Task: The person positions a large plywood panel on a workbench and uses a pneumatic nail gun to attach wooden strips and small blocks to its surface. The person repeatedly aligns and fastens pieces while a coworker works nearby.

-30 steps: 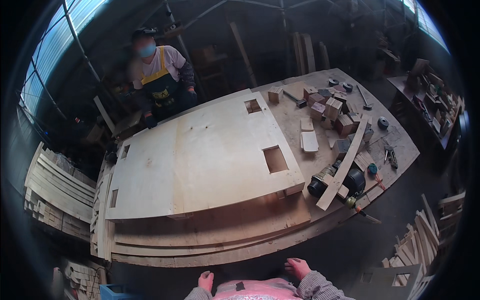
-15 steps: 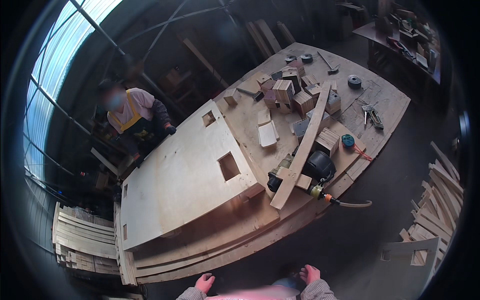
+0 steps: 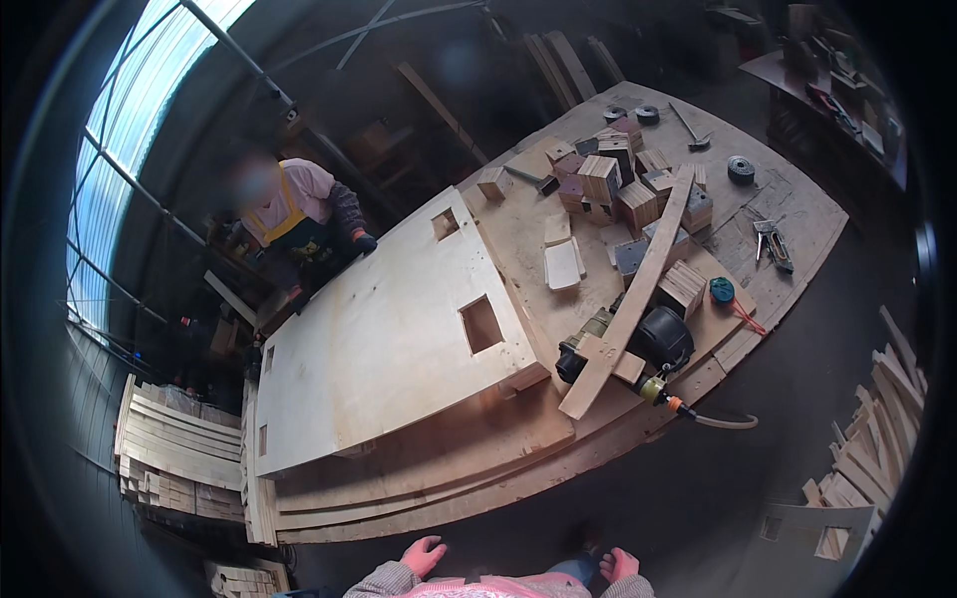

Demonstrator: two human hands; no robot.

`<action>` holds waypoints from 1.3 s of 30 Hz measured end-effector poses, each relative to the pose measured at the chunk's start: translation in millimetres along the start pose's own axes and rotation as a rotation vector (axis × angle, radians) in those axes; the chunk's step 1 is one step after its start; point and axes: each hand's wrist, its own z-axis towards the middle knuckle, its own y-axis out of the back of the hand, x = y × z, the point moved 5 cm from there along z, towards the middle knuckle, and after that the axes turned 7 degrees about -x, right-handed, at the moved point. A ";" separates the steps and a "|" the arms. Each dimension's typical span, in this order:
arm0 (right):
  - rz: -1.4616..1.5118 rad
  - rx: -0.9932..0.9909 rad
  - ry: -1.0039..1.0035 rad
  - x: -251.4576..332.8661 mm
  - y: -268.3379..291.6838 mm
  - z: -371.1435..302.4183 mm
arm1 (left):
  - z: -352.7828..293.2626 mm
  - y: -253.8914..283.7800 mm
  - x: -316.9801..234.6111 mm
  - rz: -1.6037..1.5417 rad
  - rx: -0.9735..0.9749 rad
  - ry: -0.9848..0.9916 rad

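Note:
My left hand [image 3: 425, 556], pink-coloured, hangs near the lower edge in front of the workbench [image 3: 498, 508], its fingers loosely apart and holding nothing. To its right, my right hand [image 3: 620, 566] also hangs free, with thumb and fingers apart. Neither touches the bench. Nearest to my left hand is a large pale plywood panel [image 3: 379, 329] with square cutouts, raised slightly above the bench top. Across the panel, a co-worker [image 3: 299, 214] in a yellow-trimmed apron keeps dark-gloved hands at its far edge.
A nail gun [image 3: 663, 339] with an air hose lies under a long wooden slat [image 3: 633, 289]. Behind are wood blocks [image 3: 600, 179], a hammer [image 3: 693, 130], a tape roll [image 3: 741, 169] and a tape measure [image 3: 722, 290]. Slats [image 3: 184, 429] are stacked left, offcuts [image 3: 872, 429] piled right.
My view has shifted, so the bench and panel appear farther right. Both my hands show a little differently, the left slightly farther right and more spread. The co-worker stays at the panel.

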 end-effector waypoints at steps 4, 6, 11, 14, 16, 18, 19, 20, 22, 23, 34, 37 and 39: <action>-0.156 -0.107 0.075 27.5 -12.4 -17.3 | -6.1 5.6 3.8 -0.121 0.029 0.106; -0.220 -0.138 0.120 44.9 -25.7 -26.9 | -6.7 14.3 6.3 -0.122 -0.040 0.022; -0.263 0.031 0.170 77.8 -88.5 -34.9 | -6.9 16.0 59.1 -0.447 -0.092 0.155; -0.215 0.419 0.056 84.8 -142.3 -39.6 | -0.8 17.7 103.1 -0.558 -0.244 0.080; -0.285 0.398 0.054 78.7 -175.0 -37.7 | 5.3 17.2 139.0 -0.610 -0.309 0.074; -0.389 0.284 0.256 58.8 -207.3 -34.4 | 13.8 18.2 179.6 -0.697 -0.325 0.113; -0.434 0.227 0.361 46.2 -222.1 -34.7 | 17.5 16.8 201.0 -0.767 -0.302 0.157; -0.392 0.322 0.280 28.7 -238.2 -39.2 | 24.0 17.7 222.1 -0.830 -0.290 0.185; -0.664 0.140 0.415 -4.8 -258.6 -46.2 | 39.1 22.0 266.6 -0.981 -0.253 0.269; -0.860 -0.028 0.444 -19.8 -261.1 -54.0 | 38.4 20.1 288.4 -1.059 -0.234 0.325; -1.109 0.071 0.521 -118.8 -436.3 -195.6 | 23.7 26.5 425.8 -1.731 -0.428 0.616; -1.028 0.153 0.492 -144.6 -468.3 -209.6 | 24.4 33.3 435.4 -1.624 -0.444 0.596; -1.046 0.076 0.532 -153.5 -468.9 -212.3 | 32.3 45.0 437.2 -1.751 -0.473 0.534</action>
